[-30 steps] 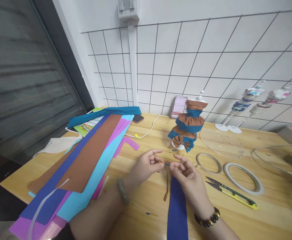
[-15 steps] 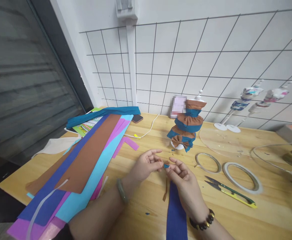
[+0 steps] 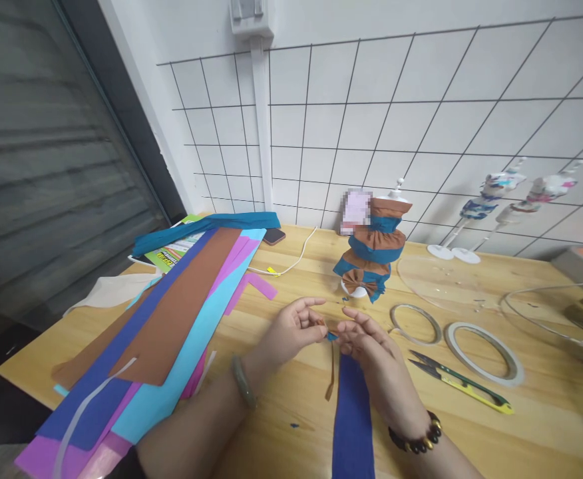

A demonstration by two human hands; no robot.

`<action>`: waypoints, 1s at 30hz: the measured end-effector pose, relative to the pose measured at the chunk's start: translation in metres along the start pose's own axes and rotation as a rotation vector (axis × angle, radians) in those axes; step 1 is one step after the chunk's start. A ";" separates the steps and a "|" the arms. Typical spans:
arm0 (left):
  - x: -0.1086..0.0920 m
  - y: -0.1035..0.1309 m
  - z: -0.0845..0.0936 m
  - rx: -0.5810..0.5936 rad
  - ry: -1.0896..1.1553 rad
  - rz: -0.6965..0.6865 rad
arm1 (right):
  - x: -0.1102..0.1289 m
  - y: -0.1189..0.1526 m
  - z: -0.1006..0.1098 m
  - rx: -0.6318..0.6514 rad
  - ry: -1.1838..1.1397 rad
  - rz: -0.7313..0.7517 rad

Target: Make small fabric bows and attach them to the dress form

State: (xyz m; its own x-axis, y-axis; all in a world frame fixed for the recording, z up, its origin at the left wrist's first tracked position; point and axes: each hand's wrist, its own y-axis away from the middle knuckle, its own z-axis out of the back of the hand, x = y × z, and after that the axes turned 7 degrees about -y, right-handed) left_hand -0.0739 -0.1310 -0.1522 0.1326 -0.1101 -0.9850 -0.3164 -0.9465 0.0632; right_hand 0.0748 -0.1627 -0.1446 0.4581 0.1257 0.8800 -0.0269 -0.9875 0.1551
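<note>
Between my two hands is a small teal and brown fabric piece, mostly covered by fingers. My left hand pinches it between thumb and fingers from the left. My right hand closes on its right side with thumb and fingertips. Below it a narrow brown strip lies on the table. A dark blue fabric strip runs under my right hand toward the table's front edge. Just beyond my hands stands a small dress form in a tiered brown and teal dress with a brown bow.
Overlapping coloured fabric strips cover the left side of the table. Yellow thread snips, a thin tape roll and a wider tape roll lie at right. Two white mini mannequins stand behind, near the gridded wall.
My right hand has turned slightly, its thumb and fingertips shifting on the small fabric piece. The left hand stays nearly where it was.
</note>
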 end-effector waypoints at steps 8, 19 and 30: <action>0.003 0.002 0.001 0.111 -0.115 -0.056 | -0.001 -0.003 -0.001 -0.004 0.134 0.029; 0.004 0.005 -0.001 0.216 -0.146 -0.056 | 0.001 -0.003 -0.003 0.011 0.110 -0.027; 0.003 0.005 -0.001 0.231 -0.179 -0.040 | 0.000 -0.003 -0.005 0.027 0.063 -0.050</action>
State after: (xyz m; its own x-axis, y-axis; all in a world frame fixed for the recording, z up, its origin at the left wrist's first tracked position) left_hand -0.0738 -0.1364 -0.1543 -0.0124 0.0009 -0.9999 -0.5226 -0.8526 0.0057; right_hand 0.0703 -0.1594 -0.1431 0.4016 0.1800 0.8979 0.0188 -0.9819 0.1884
